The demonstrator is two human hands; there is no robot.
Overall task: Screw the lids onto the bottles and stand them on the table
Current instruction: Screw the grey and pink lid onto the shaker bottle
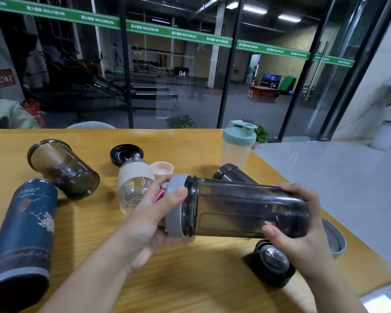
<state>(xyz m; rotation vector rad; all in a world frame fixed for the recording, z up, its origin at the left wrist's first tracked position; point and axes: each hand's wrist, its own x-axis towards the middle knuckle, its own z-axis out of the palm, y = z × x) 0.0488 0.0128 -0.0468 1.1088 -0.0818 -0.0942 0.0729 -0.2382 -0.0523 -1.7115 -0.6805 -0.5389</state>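
Observation:
I hold a dark smoky bottle (242,210) sideways above the wooden table (190,279). My left hand (154,213) grips its grey lid (175,206) at the bottle's mouth. My right hand (300,227) clasps the bottle's base. A pale bottle with a teal lid (237,145) stands upright at the far edge. Lying on their sides are a smoky bottle (63,168), a navy flask (20,231), a clear glass bottle with a white sleeve (133,184) and another dark bottle (233,173) behind the held one.
Loose lids lie about: a black one (125,154), a pink one (161,168), a black cap with a steel centre (272,263) and a grey one (334,240) near the right table edge. A glass wall rises behind the table.

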